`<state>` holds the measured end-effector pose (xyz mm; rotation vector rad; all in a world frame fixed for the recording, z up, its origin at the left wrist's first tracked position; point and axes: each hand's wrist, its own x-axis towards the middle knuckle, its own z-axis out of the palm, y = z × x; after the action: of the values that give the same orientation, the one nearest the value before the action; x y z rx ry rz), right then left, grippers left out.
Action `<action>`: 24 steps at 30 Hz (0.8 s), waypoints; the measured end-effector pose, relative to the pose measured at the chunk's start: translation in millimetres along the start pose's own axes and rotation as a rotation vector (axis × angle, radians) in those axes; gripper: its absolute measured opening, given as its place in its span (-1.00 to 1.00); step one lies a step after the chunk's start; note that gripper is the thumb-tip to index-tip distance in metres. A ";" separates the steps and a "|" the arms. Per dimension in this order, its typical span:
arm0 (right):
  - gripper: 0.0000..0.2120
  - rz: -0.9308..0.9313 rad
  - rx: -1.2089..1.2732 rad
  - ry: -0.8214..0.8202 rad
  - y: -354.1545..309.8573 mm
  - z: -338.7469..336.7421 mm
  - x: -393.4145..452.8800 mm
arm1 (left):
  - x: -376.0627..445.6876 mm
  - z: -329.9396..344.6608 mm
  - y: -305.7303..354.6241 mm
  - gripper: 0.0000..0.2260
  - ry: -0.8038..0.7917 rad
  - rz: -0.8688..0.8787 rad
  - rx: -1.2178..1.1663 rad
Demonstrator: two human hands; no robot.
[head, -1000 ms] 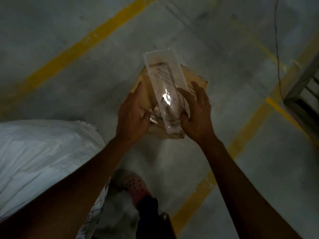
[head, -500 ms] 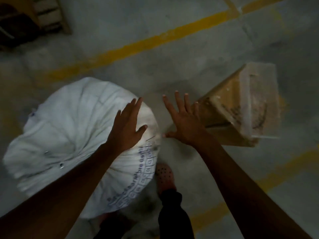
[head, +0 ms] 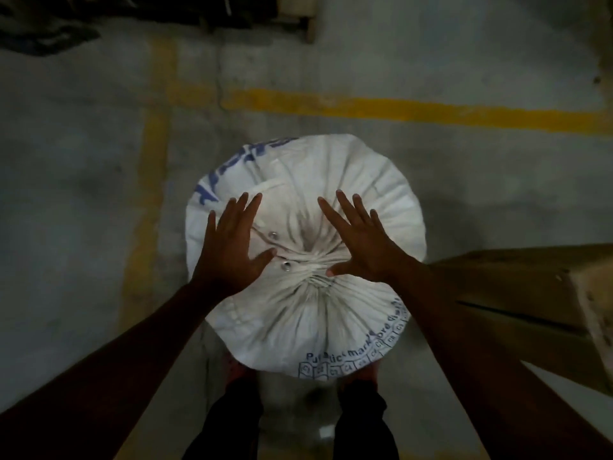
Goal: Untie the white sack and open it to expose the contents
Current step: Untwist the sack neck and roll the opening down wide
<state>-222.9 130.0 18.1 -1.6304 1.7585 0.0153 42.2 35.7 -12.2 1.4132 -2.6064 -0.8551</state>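
Here the white sack [head: 305, 257] stands tied on the floor [head: 83, 210], blue print partly reading "mark"; left hand [head: 232, 247] and right hand [head: 361, 244] spread flat, grip released, cardboard box [head: 530, 303] beside.

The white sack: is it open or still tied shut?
Tied shut. The white sack has its mouth bunched at the knot; no contents show.

I stand in a storage or warehouse-like place. Beyond my hands the concrete floor [head: 464, 194] has painted yellow lines [head: 414, 112], a cardboard box [head: 517, 293] lies right of my right hand, and a wooden pallet [head: 298, 11] sits far ahead.
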 end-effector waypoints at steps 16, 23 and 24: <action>0.23 -0.390 -0.294 -0.338 -112.8 -34.6 140.8 | -28.5 -21.6 -82.7 -0.07 0.076 -0.163 -0.387; -0.09 -0.562 -0.572 -0.481 -150.2 -42.5 143.4 | -47.6 -15.8 -93.2 -0.09 0.081 -0.183 -0.470; -0.09 -0.536 -0.587 -0.528 -154.1 -43.9 138.2 | -50.0 -15.1 -92.7 -0.09 0.082 -0.185 -0.472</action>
<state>-101.1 -40.1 50.4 -2.2087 0.9197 0.6980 145.9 28.8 -34.8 1.5134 -2.0452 -1.2956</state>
